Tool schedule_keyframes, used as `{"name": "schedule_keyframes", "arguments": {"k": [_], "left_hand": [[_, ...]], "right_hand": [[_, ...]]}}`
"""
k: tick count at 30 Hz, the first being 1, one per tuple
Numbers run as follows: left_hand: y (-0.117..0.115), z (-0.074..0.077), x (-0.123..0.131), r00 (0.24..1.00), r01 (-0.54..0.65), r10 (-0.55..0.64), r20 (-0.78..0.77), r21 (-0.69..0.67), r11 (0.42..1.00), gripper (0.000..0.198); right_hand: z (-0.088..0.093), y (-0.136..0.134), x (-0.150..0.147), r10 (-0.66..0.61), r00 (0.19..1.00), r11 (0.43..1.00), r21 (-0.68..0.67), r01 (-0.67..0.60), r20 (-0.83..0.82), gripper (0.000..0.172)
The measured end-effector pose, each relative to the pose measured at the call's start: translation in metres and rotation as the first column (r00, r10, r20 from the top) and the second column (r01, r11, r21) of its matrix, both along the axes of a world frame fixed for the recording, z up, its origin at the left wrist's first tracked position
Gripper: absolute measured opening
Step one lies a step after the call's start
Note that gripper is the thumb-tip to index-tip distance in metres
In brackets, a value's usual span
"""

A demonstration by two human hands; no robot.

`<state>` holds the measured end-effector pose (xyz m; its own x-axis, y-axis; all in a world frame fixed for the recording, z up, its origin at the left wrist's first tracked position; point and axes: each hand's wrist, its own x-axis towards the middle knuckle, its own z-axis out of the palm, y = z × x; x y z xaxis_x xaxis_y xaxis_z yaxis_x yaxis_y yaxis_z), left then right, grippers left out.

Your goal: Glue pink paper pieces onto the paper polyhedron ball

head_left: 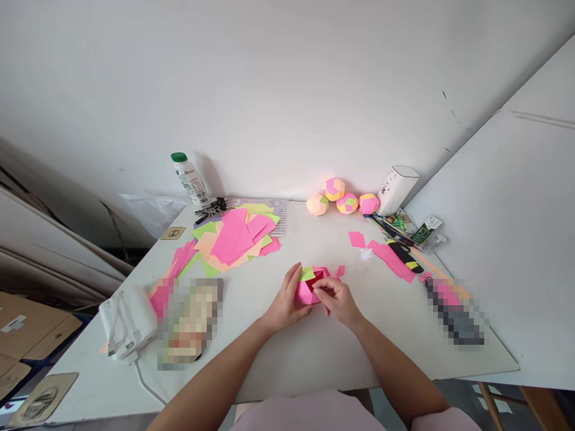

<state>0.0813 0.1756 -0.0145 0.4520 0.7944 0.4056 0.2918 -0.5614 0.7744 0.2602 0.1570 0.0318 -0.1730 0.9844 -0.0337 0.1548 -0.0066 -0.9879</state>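
A partly open, folded paper ball (306,293) in pink, with a green piece on top and a dark pink hollow facing right, is held low over the white table. My left hand (286,304) is closed around its left side, thumb underneath and fingers behind. At the edge of the opening, my right hand (340,299) pinches the ball's paper with thumb and forefinger. Its fingertips partly cover that edge. Just behind my right hand lies a small pink paper piece (341,270).
Loose coloured paper sheets (238,236) are heaped at the back left, near a bottle (191,179) and keys (213,207). Several finished paper balls (334,189) stand by the wall. A box cutter (405,256) lies right, a white power bank (135,317) left.
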Motion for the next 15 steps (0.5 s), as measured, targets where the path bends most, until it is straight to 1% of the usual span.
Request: {"name": "schedule_keyframes", "arguments": {"k": [8,12,15], "left_hand": [[0.0001,0.0005,0.0000,1.000,0.007,-0.007,0.003,0.029,1.000,0.091],[-0.0001,0.0013,-0.0002,1.000,-0.009,0.009,-0.009,0.014,1.000,0.090],[0.0007,0.0005,-0.0013,1.000,-0.018,0.018,0.000,-0.003,1.000,0.086]], "right_hand": [[-0.0001,-0.0003,0.0006,-0.009,0.999,0.999,0.046,0.007,0.033,0.013],[0.0015,-0.0010,0.0008,-0.011,0.998,0.997,0.072,0.007,0.055,0.014],[0.0019,-0.0010,0.0006,0.001,0.999,0.998,0.065,-0.004,0.043,0.016]]}}
